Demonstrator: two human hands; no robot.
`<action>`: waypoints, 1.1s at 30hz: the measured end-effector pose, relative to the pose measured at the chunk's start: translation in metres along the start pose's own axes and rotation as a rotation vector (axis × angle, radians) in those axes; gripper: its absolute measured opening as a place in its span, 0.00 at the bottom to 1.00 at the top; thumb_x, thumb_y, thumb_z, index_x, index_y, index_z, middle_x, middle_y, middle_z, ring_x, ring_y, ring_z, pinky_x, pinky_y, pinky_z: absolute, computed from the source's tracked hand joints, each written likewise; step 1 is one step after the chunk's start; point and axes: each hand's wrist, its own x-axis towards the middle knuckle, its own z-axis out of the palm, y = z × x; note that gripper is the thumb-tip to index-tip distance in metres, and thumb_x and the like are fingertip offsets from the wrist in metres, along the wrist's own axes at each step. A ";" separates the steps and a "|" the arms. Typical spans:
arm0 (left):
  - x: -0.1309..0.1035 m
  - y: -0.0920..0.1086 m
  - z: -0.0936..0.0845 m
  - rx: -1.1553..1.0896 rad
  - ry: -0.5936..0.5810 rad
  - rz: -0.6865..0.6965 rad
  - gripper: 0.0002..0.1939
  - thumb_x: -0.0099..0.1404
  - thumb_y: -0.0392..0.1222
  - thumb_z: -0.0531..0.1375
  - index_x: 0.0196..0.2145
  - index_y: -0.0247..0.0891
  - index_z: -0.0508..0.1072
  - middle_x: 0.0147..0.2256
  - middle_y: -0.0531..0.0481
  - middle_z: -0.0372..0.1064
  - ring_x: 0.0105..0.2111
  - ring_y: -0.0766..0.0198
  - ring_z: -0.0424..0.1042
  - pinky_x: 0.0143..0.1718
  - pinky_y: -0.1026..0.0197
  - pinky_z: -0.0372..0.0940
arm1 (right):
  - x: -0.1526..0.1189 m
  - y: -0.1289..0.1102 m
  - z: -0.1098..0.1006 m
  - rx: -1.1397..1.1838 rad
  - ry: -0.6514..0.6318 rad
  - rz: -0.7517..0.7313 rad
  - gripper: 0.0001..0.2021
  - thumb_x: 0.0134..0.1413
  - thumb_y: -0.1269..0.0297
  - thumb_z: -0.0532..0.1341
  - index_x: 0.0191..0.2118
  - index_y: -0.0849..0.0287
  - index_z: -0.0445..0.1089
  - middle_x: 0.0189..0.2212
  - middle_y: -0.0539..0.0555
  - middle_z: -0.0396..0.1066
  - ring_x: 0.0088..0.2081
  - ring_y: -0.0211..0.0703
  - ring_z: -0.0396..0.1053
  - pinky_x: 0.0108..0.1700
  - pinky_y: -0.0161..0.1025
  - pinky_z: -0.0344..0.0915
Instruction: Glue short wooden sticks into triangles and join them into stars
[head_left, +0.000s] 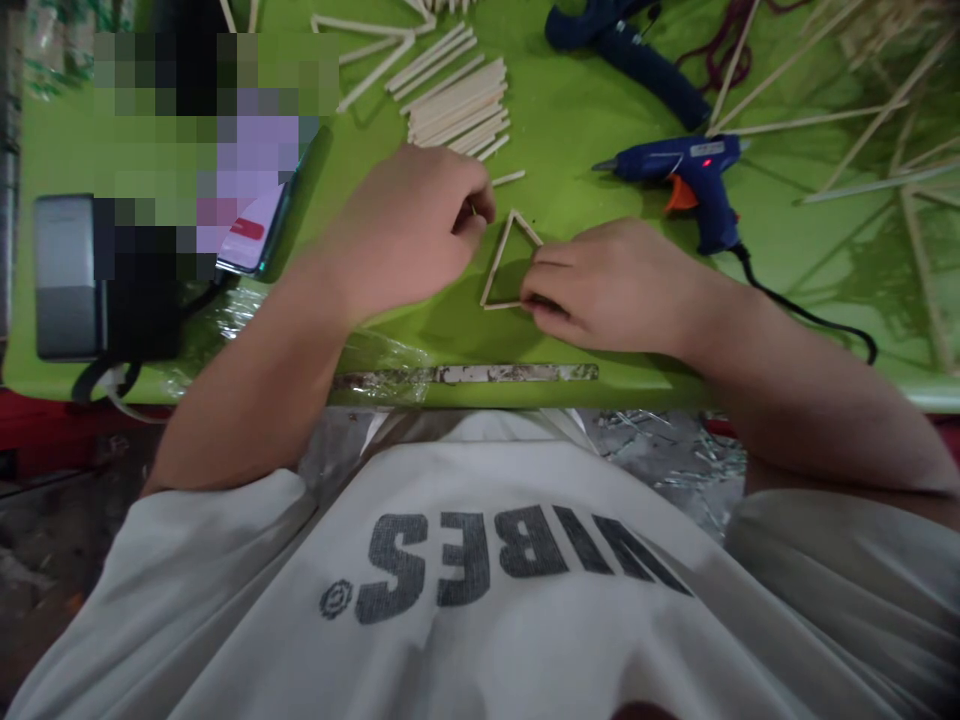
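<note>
A small triangle of thin wooden sticks (497, 258) lies on the green table. My right hand (607, 285) is closed on its right side, and the fingers hide that part. Left of the triangle, my left hand (420, 225) is curled with thumb and finger pinched together; whatever they hold, if anything, is too small to name. Just beyond the left hand lies a pile of short wooden sticks (457, 105), with one loose stick (510, 179) by its fingers. To the right of the triangle a blue glue gun (675, 165) with an orange trigger lies on its side, a red light on it.
A phone (251, 225) and a black power bank (67, 275) with cables lie at left. Clear plastic wrap (382, 355) and a flat stained strip (517, 373) are near the front edge. Stick frames (825, 120) stand at right; a dark blue tool (645, 65) lies behind.
</note>
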 end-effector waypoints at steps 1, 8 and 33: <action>0.000 0.000 0.000 0.001 -0.007 -0.007 0.21 0.83 0.43 0.57 0.57 0.39 0.89 0.55 0.40 0.89 0.50 0.52 0.82 0.60 0.48 0.76 | 0.000 0.001 0.001 -0.002 0.007 -0.002 0.21 0.87 0.59 0.53 0.55 0.61 0.85 0.46 0.61 0.85 0.40 0.51 0.75 0.39 0.48 0.49; 0.005 -0.003 0.001 0.002 -0.017 0.001 0.19 0.83 0.42 0.59 0.56 0.36 0.90 0.52 0.40 0.89 0.49 0.52 0.84 0.56 0.52 0.75 | -0.001 0.004 0.005 0.003 0.035 -0.009 0.21 0.86 0.58 0.53 0.54 0.59 0.85 0.46 0.60 0.86 0.39 0.50 0.75 0.39 0.48 0.52; 0.019 -0.018 -0.001 -0.021 -0.225 0.178 0.10 0.74 0.29 0.72 0.46 0.40 0.92 0.38 0.55 0.87 0.38 0.64 0.80 0.44 0.56 0.65 | 0.006 -0.005 0.008 0.018 0.066 -0.043 0.25 0.92 0.57 0.48 0.60 0.59 0.84 0.50 0.60 0.86 0.44 0.50 0.80 0.42 0.48 0.61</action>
